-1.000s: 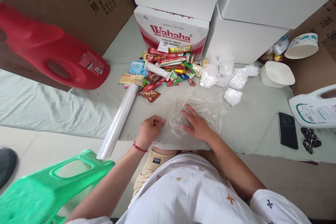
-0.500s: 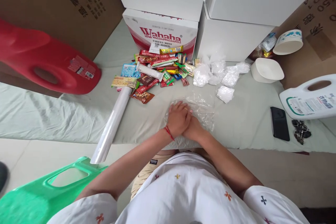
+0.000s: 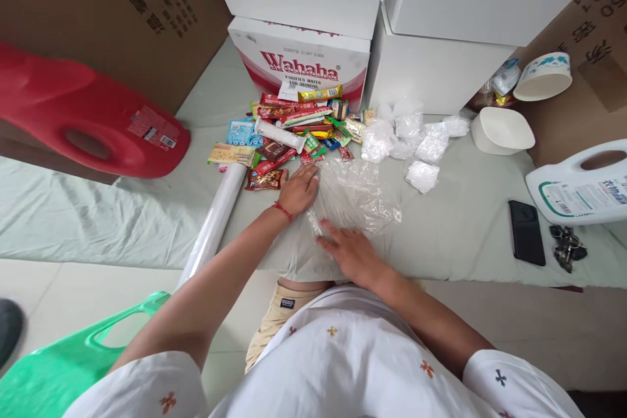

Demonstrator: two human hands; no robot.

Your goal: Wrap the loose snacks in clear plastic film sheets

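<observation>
A crinkled sheet of clear plastic film [image 3: 360,192] lies spread on the cloth in front of me. At its left edge rests my left hand [image 3: 298,191], palm down with fingers stretched out, its thumb close to a brown cookie packet [image 3: 264,180]. My right hand [image 3: 355,253] lies on the near part of the film, fingers apart, holding nothing. Just beyond is a heap of wrapped snack bars [image 3: 294,124]. Several white plastic-wrapped bundles [image 3: 424,144] sit to the right of the heap.
On the left lie a long film roll [image 3: 215,219] and a big red jug [image 3: 98,117]; a green container [image 3: 63,359] stands lower. Boxes [image 3: 304,65] line the back. On the right are a white bowl [image 3: 503,130], white detergent bottle [image 3: 582,189], phone [image 3: 526,232] and keys [image 3: 567,247].
My hands, earlier stacked together on the film, have separated. The left moved away to the left toward the snacks; the right drew slightly nearer to me. More of the film now shows.
</observation>
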